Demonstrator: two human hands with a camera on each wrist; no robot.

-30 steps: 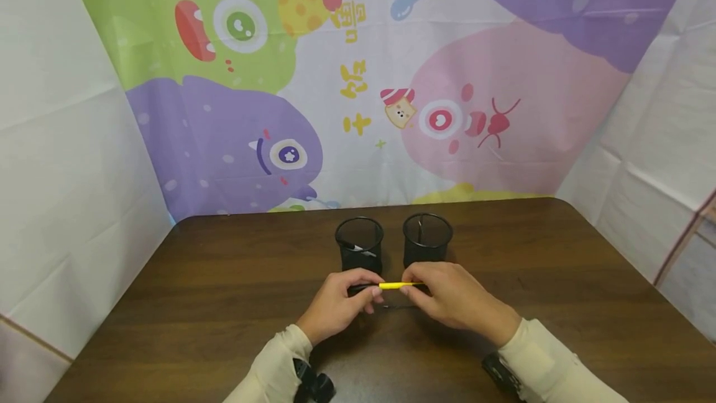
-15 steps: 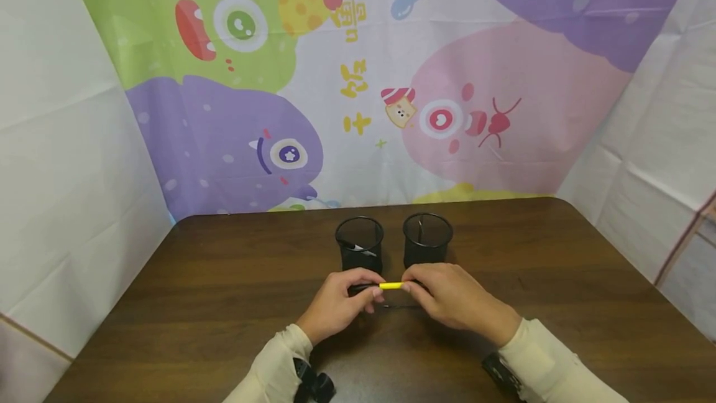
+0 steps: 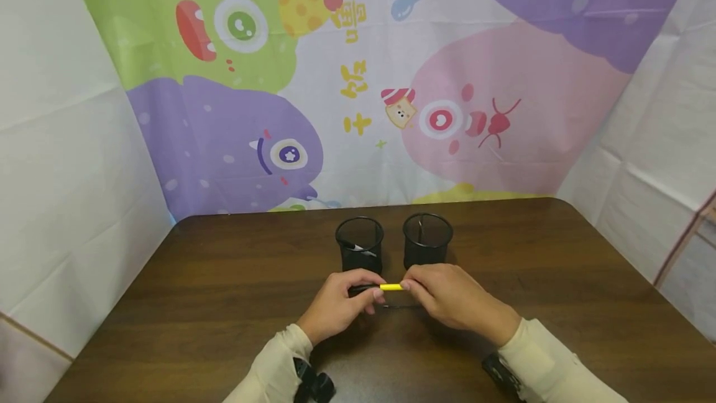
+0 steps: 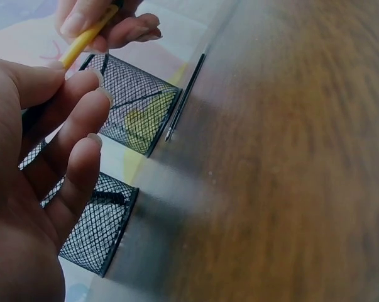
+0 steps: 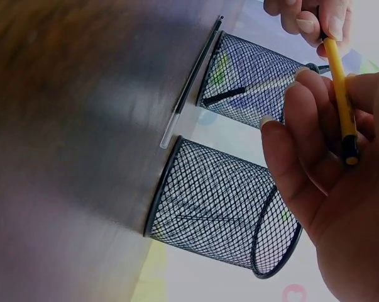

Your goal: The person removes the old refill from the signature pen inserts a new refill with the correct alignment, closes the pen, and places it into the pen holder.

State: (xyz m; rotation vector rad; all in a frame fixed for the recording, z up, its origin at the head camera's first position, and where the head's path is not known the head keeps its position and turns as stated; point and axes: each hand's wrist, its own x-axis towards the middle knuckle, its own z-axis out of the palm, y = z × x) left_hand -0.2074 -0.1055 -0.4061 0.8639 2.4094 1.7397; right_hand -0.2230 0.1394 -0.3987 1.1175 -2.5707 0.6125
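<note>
Both hands meet over the table around a yellow and black pen (image 3: 391, 287), held level. My left hand (image 3: 341, 300) grips its black part, mostly covered by the fingers. The thumb and fingers of my right hand (image 3: 450, 294) pinch the yellow barrel (image 5: 340, 88), whose black end lies over the palm in the right wrist view. On the table below and beyond the hands lies a thin pen refill (image 4: 186, 97), dark with a clear end. Two black mesh pen holders stand just behind, the left holder (image 3: 360, 260) with a black and white pen (image 3: 358, 247) leaning inside.
The right mesh holder (image 3: 427, 254) has a thin dark stick-like thing inside. The brown wooden table (image 3: 224, 303) runs back to a cartoon-printed cloth (image 3: 358, 160). White cloth walls (image 3: 67, 142) flank both sides.
The right fingertips have closed over more of the yellow barrel, where its tapered right part showed between them a second ago. Both hands otherwise stay nearly in place.
</note>
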